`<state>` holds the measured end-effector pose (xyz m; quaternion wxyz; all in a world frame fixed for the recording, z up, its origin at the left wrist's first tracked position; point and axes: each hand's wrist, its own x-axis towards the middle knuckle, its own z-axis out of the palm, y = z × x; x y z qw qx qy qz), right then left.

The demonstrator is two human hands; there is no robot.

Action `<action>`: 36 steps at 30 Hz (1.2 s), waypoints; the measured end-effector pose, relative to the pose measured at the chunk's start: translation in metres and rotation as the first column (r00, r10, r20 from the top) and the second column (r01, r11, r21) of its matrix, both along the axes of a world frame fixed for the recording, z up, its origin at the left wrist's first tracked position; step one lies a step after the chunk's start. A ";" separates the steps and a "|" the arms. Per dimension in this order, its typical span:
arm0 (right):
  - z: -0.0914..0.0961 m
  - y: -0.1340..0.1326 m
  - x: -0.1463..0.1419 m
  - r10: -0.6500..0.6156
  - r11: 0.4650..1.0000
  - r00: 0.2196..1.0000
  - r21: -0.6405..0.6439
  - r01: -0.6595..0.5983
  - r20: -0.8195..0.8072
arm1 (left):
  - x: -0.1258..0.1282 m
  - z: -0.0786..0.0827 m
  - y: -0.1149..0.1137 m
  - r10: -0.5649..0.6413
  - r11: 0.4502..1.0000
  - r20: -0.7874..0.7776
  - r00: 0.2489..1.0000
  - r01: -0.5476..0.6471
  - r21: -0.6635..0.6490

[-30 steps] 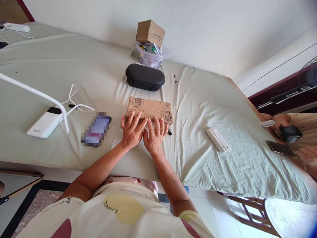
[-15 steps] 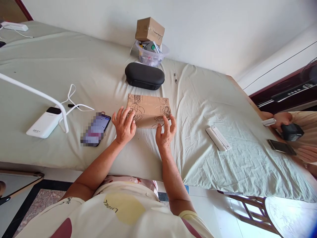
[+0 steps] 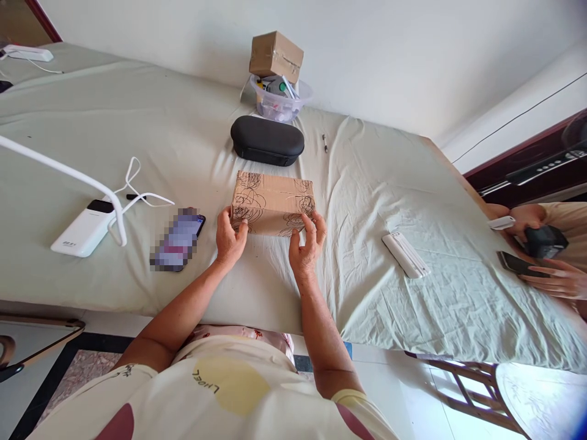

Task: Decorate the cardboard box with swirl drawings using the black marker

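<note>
the scribbled cardboard box [image 3: 274, 194] is mid-scene at the table [image 3: 358, 263], on the near side of the black hard-shell case [image 3: 267, 142]. the left hand [image 3: 230, 241] is half closed round its near left corner, thumb on the near face, fingers along the left end. the right hand [image 3: 308, 247] curls at the near right corner, fingertips against the cardboard; whether it truly grips, i cannot tell. to steady the box well, even, gentle pressure from both ends seems best, without denting the sides. the left fingertips and the box's underside are hidden; the smartphone [image 3: 178, 244] is mostly pixelated.
</note>
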<state>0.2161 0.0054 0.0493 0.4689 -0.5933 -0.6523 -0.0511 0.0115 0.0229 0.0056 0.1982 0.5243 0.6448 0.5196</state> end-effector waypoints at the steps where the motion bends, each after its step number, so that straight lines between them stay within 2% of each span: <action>1: -0.001 0.000 0.000 0.005 1.000 1.000 -0.013 -0.005 -0.005 | 0.001 -0.001 0.000 0.005 1.000 -0.013 1.000 -0.005 -0.003; 5: -0.006 -0.001 0.004 0.035 0.999 0.998 -0.028 -0.036 -0.050 | 0.002 0.004 -0.001 -0.007 0.998 -0.051 0.999 0.009 0.057; 8: -0.008 -0.002 0.006 0.034 0.999 0.993 -0.034 -0.039 -0.113 | -0.001 0.013 -0.002 -0.029 0.985 -0.091 0.995 0.044 0.165; 13: -0.005 -0.003 0.006 0.005 0.998 0.978 -0.060 -0.017 -0.207 | -0.010 0.029 -0.001 -0.030 0.893 -0.179 0.983 0.107 0.438; 16: -0.005 -0.002 0.004 0.000 0.992 0.970 -0.123 -0.031 -0.244 | -0.012 0.039 -0.001 -0.022 0.863 -0.224 0.974 0.131 0.487; 20: -0.006 -0.001 0.003 -0.036 0.983 0.953 -0.184 -0.021 -0.302 | -0.007 0.059 -0.003 -0.002 0.850 -0.326 0.945 0.173 0.497; 23: -0.007 0.000 0.003 -0.060 0.972 0.931 -0.234 -0.028 -0.360 | -0.001 0.081 -0.004 0.005 0.870 -0.402 0.915 0.194 0.453; 26: -0.010 0.001 0.006 -0.094 0.933 0.934 -0.357 -0.038 -0.344 | 0.005 0.105 -0.004 -0.013 0.881 -0.490 0.871 0.241 0.406; 29: -0.015 0.001 0.010 -0.102 0.886 0.958 -0.463 -0.036 -0.269 | 0.010 0.123 -0.001 -0.098 0.877 -0.593 0.799 0.351 0.328; 32: -0.018 0.000 0.012 -0.074 0.858 0.971 -0.511 -0.053 -0.226 | 0.017 0.132 0.006 -0.189 0.858 -0.665 0.723 0.451 0.246; 36: -0.020 0.000 0.014 -0.053 0.830 0.980 -0.554 -0.064 -0.192 | 0.027 0.131 0.017 -0.154 0.850 -0.710 0.687 0.459 0.259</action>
